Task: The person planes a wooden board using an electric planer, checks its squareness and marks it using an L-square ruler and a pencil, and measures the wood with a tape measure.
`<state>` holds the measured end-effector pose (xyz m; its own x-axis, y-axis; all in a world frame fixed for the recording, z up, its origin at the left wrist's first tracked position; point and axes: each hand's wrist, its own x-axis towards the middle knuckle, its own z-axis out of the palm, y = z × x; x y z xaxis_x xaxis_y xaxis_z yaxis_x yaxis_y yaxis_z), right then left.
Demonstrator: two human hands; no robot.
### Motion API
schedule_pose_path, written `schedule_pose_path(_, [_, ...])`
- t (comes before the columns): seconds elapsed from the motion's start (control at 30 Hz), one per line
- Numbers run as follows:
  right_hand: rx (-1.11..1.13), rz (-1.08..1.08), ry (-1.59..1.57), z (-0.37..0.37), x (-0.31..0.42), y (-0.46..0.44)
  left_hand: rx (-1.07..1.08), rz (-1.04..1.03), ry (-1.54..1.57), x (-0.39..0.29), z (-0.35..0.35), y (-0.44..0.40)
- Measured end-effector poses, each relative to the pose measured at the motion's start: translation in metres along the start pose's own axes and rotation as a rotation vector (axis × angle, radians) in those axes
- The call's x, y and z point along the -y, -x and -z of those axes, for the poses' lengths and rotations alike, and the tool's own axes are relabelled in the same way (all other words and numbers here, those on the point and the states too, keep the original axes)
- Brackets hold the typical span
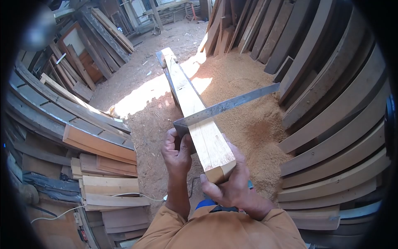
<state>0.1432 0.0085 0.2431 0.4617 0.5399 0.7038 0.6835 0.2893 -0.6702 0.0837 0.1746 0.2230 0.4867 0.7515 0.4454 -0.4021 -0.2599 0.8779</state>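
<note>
A long pale wooden beam (pixel 207 139) points away from me, its squared near end close to my body. My right hand (pixel 234 178) is wrapped around that near end, thumb on the end face. Across the beam's top lies the metal blade of a try square (pixel 232 103), reaching out to the right. My left hand (pixel 178 151) pinches the square's dark stock against the beam's left side. The fingers behind the stock are partly hidden. At its far end the beam meets a darker piece (pixel 161 58) on its left.
Planks (pixel 331 112) lean along the right side. Stacked boards (pixel 110 186) lie at the left, with a white cable (pixel 137 194) running past them. Sawdust (pixel 257 128) covers the ground, and more timber (pixel 103 37) leans at the back left.
</note>
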Motion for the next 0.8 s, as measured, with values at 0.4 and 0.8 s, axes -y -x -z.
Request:
schedule_pose_path(0.4, [-0.031, -0.015, 0.040, -0.011, 0.024, -0.031, -0.270, -0.035, 0.259, 0.002, 0.005, -0.021])
schedule_pose_path(0.8, [-0.082, 0.024, 0.101, -0.016, 0.041, -0.071, -0.537, -0.045, 0.220, -0.005, 0.060, -0.059])
